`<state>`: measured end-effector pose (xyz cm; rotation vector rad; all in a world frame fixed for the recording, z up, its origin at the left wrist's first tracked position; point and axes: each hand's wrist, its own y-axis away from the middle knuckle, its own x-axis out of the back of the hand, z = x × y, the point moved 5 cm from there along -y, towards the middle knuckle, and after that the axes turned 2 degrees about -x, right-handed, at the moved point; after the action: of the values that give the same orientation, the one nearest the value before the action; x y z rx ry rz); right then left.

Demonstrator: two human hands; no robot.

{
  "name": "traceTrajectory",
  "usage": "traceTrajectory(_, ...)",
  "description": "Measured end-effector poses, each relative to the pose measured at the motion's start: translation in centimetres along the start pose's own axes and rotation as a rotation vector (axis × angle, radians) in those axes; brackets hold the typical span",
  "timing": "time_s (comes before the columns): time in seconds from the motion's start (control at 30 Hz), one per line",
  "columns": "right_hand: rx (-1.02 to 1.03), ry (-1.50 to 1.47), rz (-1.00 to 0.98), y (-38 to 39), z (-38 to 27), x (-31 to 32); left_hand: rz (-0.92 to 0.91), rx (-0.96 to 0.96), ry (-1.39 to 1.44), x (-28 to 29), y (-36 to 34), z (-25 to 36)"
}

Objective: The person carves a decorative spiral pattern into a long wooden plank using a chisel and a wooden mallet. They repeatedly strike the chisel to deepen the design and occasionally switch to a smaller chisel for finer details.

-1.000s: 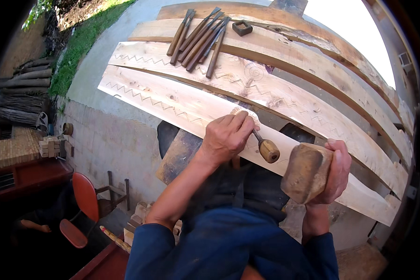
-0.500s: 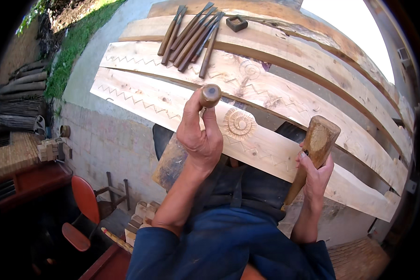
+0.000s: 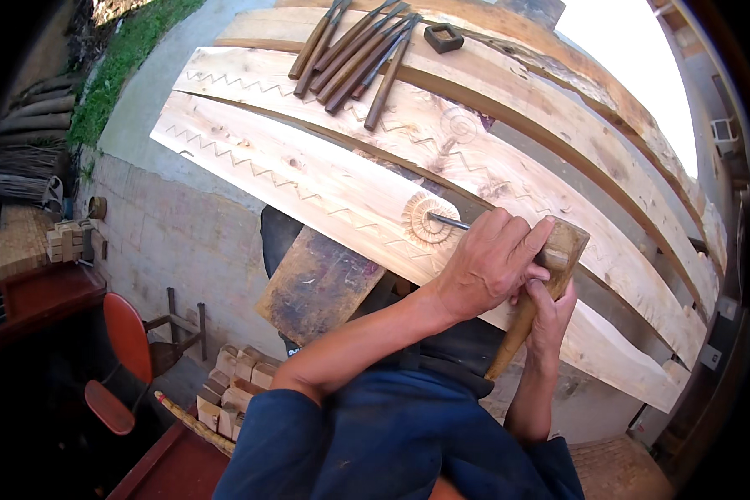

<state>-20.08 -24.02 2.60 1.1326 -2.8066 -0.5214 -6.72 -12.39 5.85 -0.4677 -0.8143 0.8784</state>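
A chisel is gripped in my left hand, which has reached across to the right; its handle is hidden by the fingers. The metal blade lies low over the round, rayed rosette carved in the nearest pale board, its tip at the rosette's middle. My right hand is closed round a wooden mallet. The mallet head is upward, beside my left fingers, and its handle slants down toward my lap. Both hands are close together above the board.
Several wooden-handled chisels lie on the farther boards beside a small dark square block. A second board carries zigzag lines and a faint rosette. A stained plank juts out below. A red chair stands at the left.
My left hand has moved right and down, turning the chisel from upright to nearly flat over the rosette, beside the mallet. The right hand still holds the mallet; the view has shifted slightly.
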Motion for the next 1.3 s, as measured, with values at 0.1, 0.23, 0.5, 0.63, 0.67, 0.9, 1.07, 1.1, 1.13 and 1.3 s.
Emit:
traceTrajectory(0.1,-0.014,0.028,0.004,0.0,-0.1,-0.1,0.035,-0.029,0.011,-0.2,-0.3,-0.4)
traceTrajectory(0.23,-0.001,0.080,-0.002,-0.1,0.0,-0.1,0.072,-0.008,0.004,0.1,-0.7,-1.1)
traceTrajectory(0.5,-0.006,0.063,0.013,-0.1,0.1,0.1,0.108,0.000,-0.025,0.2,-1.2,-1.5)
traceTrajectory(0.63,0.005,0.112,0.015,-0.1,-0.1,-0.2,0.114,-0.007,-0.026,0.1,-1.1,-1.6)
traceTrajectory(0.67,0.010,0.128,0.016,0.0,-0.3,-0.3,0.112,-0.005,-0.019,0.1,-1.1,-1.6)
traceTrajectory(0.9,0.004,0.142,0.013,-0.1,-0.3,-0.3,0.102,0.004,0.010,0.1,-1.0,-1.7)
traceTrajectory(1.07,0.010,0.140,0.014,-0.1,-0.3,-0.2,0.136,0.011,0.009,0.4,-1.0,-1.7)
traceTrajectory(1.1,0.006,0.137,0.020,0.0,-0.3,-0.3,0.150,0.018,0.014,0.4,-1.1,-1.8)
traceTrajectory(1.13,0.002,0.134,0.027,0.0,-0.3,-0.3,0.164,0.024,0.020,0.4,-1.1,-2.0)
traceTrajectory(1.3,0.049,0.288,0.044,0.0,-2.3,0.3,0.223,0.047,0.064,1.4,-1.3,-2.2)
